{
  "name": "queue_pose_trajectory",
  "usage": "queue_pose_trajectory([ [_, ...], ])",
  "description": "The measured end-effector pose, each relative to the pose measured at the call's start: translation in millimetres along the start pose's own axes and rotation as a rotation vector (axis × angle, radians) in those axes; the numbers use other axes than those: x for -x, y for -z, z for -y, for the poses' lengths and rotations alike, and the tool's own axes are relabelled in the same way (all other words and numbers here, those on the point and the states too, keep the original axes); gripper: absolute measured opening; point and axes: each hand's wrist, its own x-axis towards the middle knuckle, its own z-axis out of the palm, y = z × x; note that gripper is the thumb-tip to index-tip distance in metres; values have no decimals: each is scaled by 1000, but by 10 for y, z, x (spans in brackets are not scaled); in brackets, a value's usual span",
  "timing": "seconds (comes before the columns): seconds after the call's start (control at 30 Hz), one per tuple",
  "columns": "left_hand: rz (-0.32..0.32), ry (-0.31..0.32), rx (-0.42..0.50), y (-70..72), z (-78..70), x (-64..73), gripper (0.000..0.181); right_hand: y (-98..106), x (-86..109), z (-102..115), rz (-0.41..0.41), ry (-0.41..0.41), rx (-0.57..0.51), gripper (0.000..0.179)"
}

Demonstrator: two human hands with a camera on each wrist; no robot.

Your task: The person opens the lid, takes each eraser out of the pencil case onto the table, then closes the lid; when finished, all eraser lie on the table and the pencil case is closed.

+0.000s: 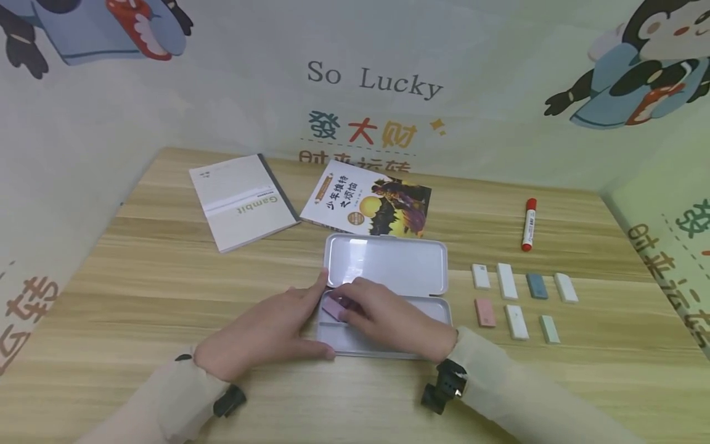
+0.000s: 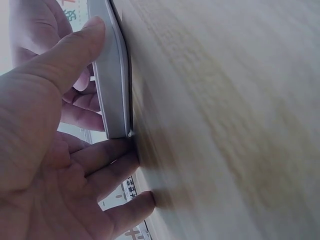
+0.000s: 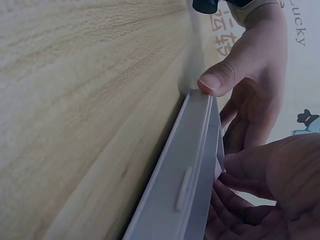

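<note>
A white pencil case (image 1: 386,259) lies with its lid folded back on the table. My left hand (image 1: 266,336) holds the case's left end, thumb at the front corner and fingers by the hinge side. In the left wrist view the thumb (image 2: 82,42) presses the case wall (image 2: 112,90) and the fingertips touch the table. My right hand (image 1: 383,314) pinches a pinkish-purple eraser (image 1: 333,308) inside the base, at the back left above a small divider. Part of the eraser is hidden by the fingers. In the right wrist view only its edge shows.
Right of the case lie white erasers (image 1: 507,281), a blue eraser (image 1: 536,286), a pink eraser (image 1: 485,312) and a pale green eraser (image 1: 550,329). A red marker (image 1: 529,225) lies behind them. A notebook (image 1: 241,203) and an illustrated book (image 1: 368,200) lie behind the case.
</note>
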Motion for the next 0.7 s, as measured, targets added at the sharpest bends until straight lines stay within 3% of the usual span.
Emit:
queue_pose_trajectory([
  [0.27, 14, 6, 4, 15, 0, 3, 121, -19, -29, 12, -15, -1, 41, 32],
  [0.7, 8, 8, 4, 7, 10, 3, 120, 3, -92, 17, 26, 39, -28, 34],
])
